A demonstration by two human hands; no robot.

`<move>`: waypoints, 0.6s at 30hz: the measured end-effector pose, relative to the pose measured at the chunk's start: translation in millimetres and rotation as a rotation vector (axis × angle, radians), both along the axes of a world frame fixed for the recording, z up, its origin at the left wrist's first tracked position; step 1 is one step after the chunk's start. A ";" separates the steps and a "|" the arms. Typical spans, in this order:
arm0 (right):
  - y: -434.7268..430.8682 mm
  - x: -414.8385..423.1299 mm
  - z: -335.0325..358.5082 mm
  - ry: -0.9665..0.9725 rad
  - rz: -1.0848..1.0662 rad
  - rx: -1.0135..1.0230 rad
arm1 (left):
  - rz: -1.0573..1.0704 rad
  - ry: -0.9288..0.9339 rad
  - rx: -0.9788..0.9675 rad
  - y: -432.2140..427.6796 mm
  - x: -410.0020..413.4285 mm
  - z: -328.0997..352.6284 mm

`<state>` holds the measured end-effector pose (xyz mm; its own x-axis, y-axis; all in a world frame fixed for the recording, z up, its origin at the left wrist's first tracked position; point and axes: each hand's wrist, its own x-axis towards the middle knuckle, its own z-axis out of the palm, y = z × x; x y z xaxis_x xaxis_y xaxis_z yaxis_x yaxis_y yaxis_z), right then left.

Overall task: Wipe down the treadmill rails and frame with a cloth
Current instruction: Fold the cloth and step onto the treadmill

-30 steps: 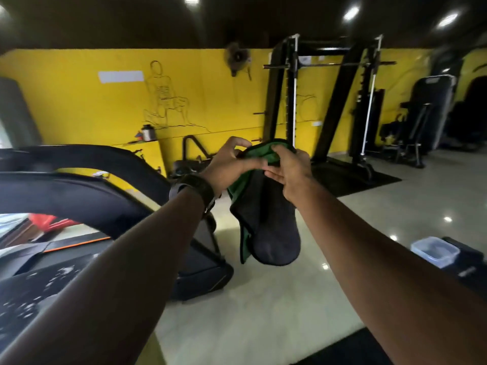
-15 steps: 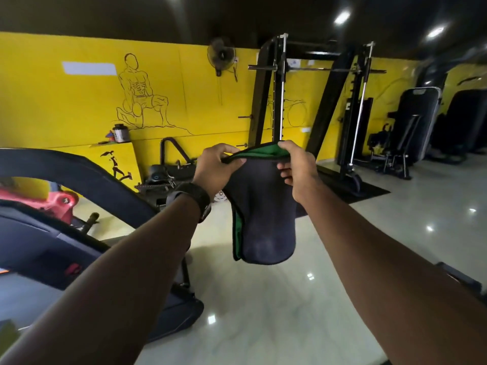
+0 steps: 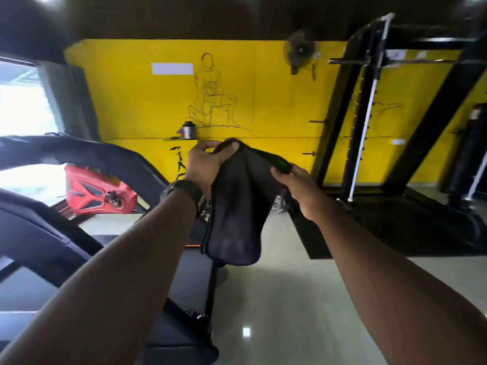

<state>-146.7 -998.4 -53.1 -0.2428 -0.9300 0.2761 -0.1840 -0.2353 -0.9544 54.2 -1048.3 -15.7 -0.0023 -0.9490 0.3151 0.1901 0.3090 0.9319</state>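
Note:
A dark cloth (image 3: 235, 212) with a green edge hangs in front of me, folded over. My left hand (image 3: 205, 164) grips its upper left corner and wears a black watch at the wrist. My right hand (image 3: 297, 185) pinches the upper right corner, a little lower than the left. The black treadmill fills the left side: its curved rail (image 3: 110, 156) arches at left, and its frame base (image 3: 192, 285) lies below my left forearm. The cloth hangs in the air to the right of the rail, apart from it.
A black rack (image 3: 369, 106) stands on a dark mat at right before the yellow wall (image 3: 158, 101). A red machine part (image 3: 92, 192) shows behind the rail. A jar (image 3: 189, 129) stands on a wall ledge. Glossy floor (image 3: 290, 299) stretches right of the treadmill.
The view has swung left toward the treadmill. My hands have spread the cloth's top edge wider, with the right hand now lower than the left.

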 end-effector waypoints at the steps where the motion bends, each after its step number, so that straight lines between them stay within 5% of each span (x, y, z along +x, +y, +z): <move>1: -25.1 0.0 -2.5 -0.066 0.056 -0.001 | 0.033 -0.027 0.040 -17.3 -2.0 -2.0; 6: -145.0 12.7 -33.1 -0.175 0.276 -0.017 | 0.188 0.036 0.084 -116.1 1.4 -26.4; 11: -271.1 27.9 -86.1 -0.113 0.646 0.236 | 0.339 0.011 0.094 -227.7 20.5 -39.3; 18: -429.2 86.2 -68.9 -0.377 0.634 0.195 | 0.204 0.027 0.345 -352.3 83.4 -38.9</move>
<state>-60.6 -1427.6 -122.0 0.3092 -0.9461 0.0965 0.2764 -0.0077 -0.9610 137.6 -1400.6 -54.6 0.2007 -0.9793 -0.0247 0.1833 0.0128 0.9830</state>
